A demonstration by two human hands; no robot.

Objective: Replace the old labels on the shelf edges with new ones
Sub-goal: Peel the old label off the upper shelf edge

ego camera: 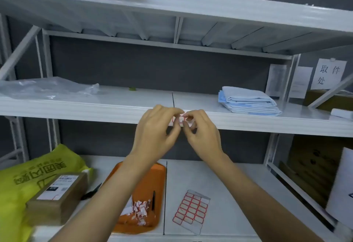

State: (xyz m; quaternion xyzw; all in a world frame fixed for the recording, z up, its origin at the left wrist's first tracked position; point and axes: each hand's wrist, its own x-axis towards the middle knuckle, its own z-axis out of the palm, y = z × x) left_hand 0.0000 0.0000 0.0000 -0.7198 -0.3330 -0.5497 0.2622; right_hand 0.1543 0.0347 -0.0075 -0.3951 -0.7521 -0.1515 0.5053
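Note:
A small red-bordered white label [178, 118] sits on the front edge of the middle white shelf [86, 111], mostly hidden by fingers. My left hand [156, 133] and my right hand [201, 133] meet at it, fingertips curled and pinching at the label. On the lower shelf lies a sheet of red-bordered labels [191, 211]. Left of the sheet, an orange tray [150, 180] holds torn label scraps [141, 210], a white backing piece and a dark pen.
A yellow-green bag [28, 175] and a brown parcel box [55, 198] sit at the lower left, black scissors [91, 192] beside them. Folded blue cloths [248, 100] and a clear plastic bag [44, 88] lie on the middle shelf. Cardboard and paper signs stand at right.

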